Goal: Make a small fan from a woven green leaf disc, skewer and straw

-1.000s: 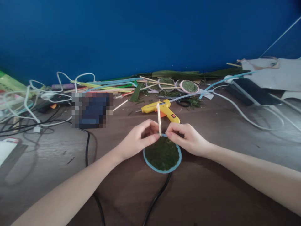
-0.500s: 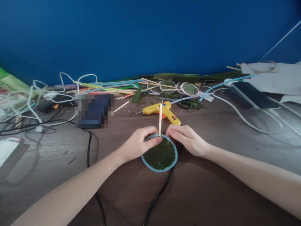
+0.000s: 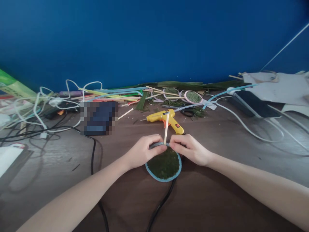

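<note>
Presently, the left hand (image 3: 147, 150) and right hand (image 3: 189, 149) pinch the far rim of a blue-edged disc (image 3: 164, 166), near centre. Its visible edging (image 3: 164, 180) looks complete; whether the stick (image 3: 166, 129) is fixed is unclear.

Bare left hand (image 3: 145, 150), bare right hand (image 3: 192, 149), slim uncovered forearms (image 3: 91, 184)

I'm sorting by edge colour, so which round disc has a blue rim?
The near disc, pinched in the left hand; the discs behind the glue gun have pinkish rims.
</note>
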Demonstrator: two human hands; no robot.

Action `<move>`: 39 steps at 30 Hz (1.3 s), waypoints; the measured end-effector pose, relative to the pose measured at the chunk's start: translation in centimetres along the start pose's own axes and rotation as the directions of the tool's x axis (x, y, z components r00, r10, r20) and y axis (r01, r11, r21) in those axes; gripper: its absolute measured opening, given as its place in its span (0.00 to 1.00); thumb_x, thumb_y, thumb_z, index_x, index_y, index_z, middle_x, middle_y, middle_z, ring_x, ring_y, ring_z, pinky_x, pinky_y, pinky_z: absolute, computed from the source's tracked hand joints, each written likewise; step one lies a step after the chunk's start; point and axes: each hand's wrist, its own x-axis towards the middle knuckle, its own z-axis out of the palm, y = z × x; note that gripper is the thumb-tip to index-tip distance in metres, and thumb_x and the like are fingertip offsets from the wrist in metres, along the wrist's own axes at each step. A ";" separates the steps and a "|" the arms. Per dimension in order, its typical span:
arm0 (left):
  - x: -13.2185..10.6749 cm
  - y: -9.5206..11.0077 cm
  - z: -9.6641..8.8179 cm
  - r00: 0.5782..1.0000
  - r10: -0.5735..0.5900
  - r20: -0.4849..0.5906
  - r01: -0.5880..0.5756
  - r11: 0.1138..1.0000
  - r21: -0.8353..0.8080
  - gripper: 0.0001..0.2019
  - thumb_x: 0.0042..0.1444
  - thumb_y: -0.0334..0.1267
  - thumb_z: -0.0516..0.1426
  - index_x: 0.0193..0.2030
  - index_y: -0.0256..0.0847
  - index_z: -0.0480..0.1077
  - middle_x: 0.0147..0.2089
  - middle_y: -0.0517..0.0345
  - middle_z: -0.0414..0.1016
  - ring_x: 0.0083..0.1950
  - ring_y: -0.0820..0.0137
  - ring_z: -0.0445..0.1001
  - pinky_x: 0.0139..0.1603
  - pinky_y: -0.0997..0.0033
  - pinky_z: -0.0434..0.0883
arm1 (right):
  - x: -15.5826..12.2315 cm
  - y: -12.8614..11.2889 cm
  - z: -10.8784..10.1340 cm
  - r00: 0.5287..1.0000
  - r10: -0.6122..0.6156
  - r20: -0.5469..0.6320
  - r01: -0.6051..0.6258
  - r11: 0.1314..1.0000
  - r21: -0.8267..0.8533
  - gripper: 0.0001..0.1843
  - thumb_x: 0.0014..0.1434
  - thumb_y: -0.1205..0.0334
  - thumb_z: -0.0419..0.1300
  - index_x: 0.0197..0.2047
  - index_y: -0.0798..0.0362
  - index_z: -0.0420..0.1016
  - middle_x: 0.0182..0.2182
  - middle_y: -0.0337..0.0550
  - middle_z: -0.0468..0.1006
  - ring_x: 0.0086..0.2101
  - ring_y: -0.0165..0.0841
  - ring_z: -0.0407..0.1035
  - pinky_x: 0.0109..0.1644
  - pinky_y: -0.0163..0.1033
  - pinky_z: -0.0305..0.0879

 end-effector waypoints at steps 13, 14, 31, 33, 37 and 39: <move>0.0 -0.3 -0.3 1.000 -0.009 0.001 0.009 0.993 -0.121 0.14 0.56 0.47 0.52 0.29 0.37 0.65 0.27 0.64 0.60 0.30 0.74 0.59 0.32 0.75 0.58 | 0.3 0.4 0.5 0.996 -0.074 -0.049 0.064 0.982 -0.178 0.18 0.60 0.56 0.50 0.21 0.53 0.53 0.19 0.32 0.56 0.22 0.24 0.53 0.26 0.31 0.52; 0.0 -0.4 -0.3 1.000 -0.017 0.002 0.017 0.988 -0.152 0.15 0.57 0.48 0.50 0.29 0.37 0.65 0.27 0.64 0.60 0.30 0.74 0.59 0.32 0.75 0.58 | 0.2 0.5 0.6 0.995 -0.070 -0.067 0.057 0.981 -0.184 0.18 0.60 0.57 0.50 0.21 0.53 0.54 0.19 0.32 0.57 0.22 0.24 0.53 0.26 0.30 0.52; 0.2 -2.0 0.0 0.992 -0.075 -0.100 -0.001 0.799 -0.602 0.30 0.57 0.59 0.42 0.31 0.33 0.72 0.24 0.56 0.69 0.28 0.71 0.67 0.33 0.70 0.65 | 1.3 -0.3 -2.8 0.787 0.334 -0.518 -0.154 0.920 0.359 0.20 0.54 0.46 0.54 0.23 0.54 0.63 0.14 0.32 0.62 0.16 0.23 0.56 0.20 0.29 0.51; 0.2 -1.8 0.0 0.993 -0.077 -0.091 0.006 0.793 -0.609 0.30 0.57 0.59 0.43 0.33 0.33 0.72 0.25 0.56 0.68 0.27 0.72 0.67 0.32 0.71 0.65 | 2.0 0.3 -5.1 0.745 0.432 -0.509 -0.138 0.845 0.516 0.18 0.52 0.48 0.58 0.26 0.55 0.65 0.15 0.33 0.65 0.17 0.23 0.58 0.20 0.28 0.53; 0.3 -1.7 -0.1 0.993 -0.090 -0.081 0.022 0.791 -0.612 0.29 0.57 0.57 0.43 0.33 0.33 0.72 0.25 0.55 0.68 0.27 0.72 0.67 0.32 0.71 0.65 | 3.5 1.4 -10.0 0.686 0.563 -0.460 -0.240 0.772 0.588 0.12 0.55 0.58 0.58 0.25 0.57 0.64 0.14 0.36 0.68 0.15 0.22 0.59 0.16 0.26 0.45; 0.3 -1.8 -0.1 0.992 -0.099 -0.079 0.030 0.787 -0.616 0.28 0.57 0.57 0.44 0.33 0.33 0.72 0.25 0.56 0.68 0.27 0.72 0.67 0.32 0.71 0.65 | 4.5 1.8 -11.9 0.664 0.616 -0.424 -0.308 0.742 0.596 0.12 0.58 0.63 0.54 0.24 0.57 0.63 0.14 0.38 0.68 0.14 0.22 0.60 0.15 0.26 0.44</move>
